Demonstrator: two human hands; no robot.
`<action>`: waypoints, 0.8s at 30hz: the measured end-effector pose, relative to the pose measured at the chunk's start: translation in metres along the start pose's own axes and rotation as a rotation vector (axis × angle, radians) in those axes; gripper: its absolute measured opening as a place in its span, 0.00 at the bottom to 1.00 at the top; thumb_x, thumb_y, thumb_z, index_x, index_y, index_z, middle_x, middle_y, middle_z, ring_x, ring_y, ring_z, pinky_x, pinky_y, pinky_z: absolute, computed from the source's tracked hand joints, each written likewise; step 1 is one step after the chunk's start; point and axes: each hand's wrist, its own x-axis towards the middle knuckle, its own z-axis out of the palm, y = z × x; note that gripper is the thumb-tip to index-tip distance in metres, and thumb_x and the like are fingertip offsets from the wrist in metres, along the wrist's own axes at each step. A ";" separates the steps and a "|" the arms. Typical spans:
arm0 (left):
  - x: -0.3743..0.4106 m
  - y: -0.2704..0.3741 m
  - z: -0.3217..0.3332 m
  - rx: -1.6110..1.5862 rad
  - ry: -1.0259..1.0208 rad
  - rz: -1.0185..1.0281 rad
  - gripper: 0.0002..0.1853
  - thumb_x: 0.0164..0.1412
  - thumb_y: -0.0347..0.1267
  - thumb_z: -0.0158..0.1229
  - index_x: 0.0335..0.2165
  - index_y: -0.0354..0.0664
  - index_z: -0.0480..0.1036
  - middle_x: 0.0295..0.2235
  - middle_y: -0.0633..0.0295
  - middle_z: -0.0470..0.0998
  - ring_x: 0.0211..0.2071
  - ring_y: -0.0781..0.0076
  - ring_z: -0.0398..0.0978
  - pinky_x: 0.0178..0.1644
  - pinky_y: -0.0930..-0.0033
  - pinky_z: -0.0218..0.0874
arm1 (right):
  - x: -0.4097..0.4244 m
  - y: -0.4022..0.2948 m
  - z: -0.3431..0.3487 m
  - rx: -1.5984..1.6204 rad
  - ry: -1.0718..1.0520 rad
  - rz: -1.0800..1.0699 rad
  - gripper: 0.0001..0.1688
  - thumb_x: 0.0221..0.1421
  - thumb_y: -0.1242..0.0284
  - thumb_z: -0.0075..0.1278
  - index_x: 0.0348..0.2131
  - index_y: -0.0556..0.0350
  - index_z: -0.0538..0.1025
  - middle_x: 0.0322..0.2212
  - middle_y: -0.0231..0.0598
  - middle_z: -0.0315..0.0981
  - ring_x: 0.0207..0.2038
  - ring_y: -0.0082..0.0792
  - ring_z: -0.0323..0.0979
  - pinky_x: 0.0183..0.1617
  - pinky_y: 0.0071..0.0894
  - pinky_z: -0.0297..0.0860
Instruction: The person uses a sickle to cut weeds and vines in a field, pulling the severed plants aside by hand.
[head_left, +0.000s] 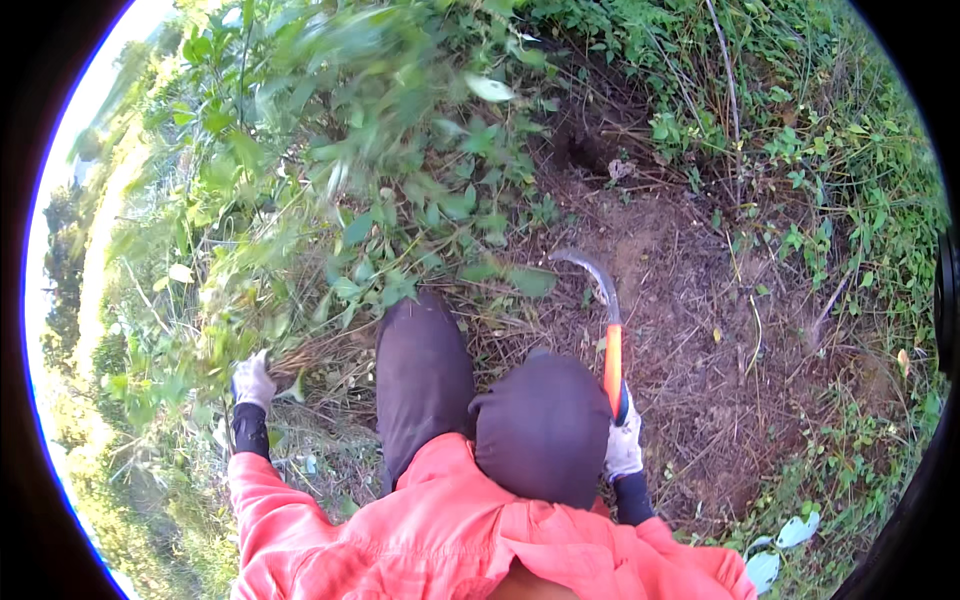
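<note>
My right hand (624, 444), in a pale work glove, is closed around the orange handle (613, 364) of a sickle. Its curved metal blade (600, 279) points forward and hooks to the left over bare soil. Out to the left, my gloved left hand (255, 381) grips a bunch of thin brownish plant stems (311, 354). Leafy green growth (352, 157) spreads ahead of that hand, partly blurred. The fingers of both hands are partly hidden.
My knees (422, 360) are bent in dark trousers, close to the ground. Brown soil (697, 345) littered with dry stalks lies to the right. Denser weeds (870, 187) border it, and a thin upright stem (731, 90) stands at the back. Broad pale leaves (796, 529) show at lower right.
</note>
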 end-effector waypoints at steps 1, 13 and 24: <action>-0.015 -0.019 0.016 -0.034 0.117 0.013 0.22 0.41 0.31 0.60 0.41 0.47 0.71 0.34 0.52 0.76 0.36 0.51 0.73 0.42 0.57 0.63 | 0.000 -0.016 -0.001 -0.011 -0.015 0.043 0.29 0.54 0.71 0.50 0.54 0.55 0.63 0.29 0.30 0.71 0.28 0.17 0.67 0.32 0.20 0.66; -0.030 -0.019 0.005 0.193 0.017 -0.096 0.47 0.32 0.40 0.70 0.53 0.44 0.59 0.47 0.53 0.66 0.53 0.53 0.59 0.57 0.56 0.49 | 0.024 -0.084 0.006 0.249 0.079 0.358 0.24 0.57 0.70 0.47 0.53 0.45 0.62 0.17 0.27 0.65 0.14 0.17 0.60 0.14 0.20 0.62; -0.027 0.259 -0.120 -0.580 -0.092 0.569 0.23 0.44 0.33 0.61 0.43 0.41 0.71 0.39 0.53 0.75 0.40 0.55 0.73 0.45 0.63 0.63 | 0.085 -0.031 0.023 0.517 -0.039 0.387 0.19 0.57 0.73 0.46 0.49 0.52 0.64 0.23 0.34 0.71 0.16 0.18 0.63 0.18 0.21 0.65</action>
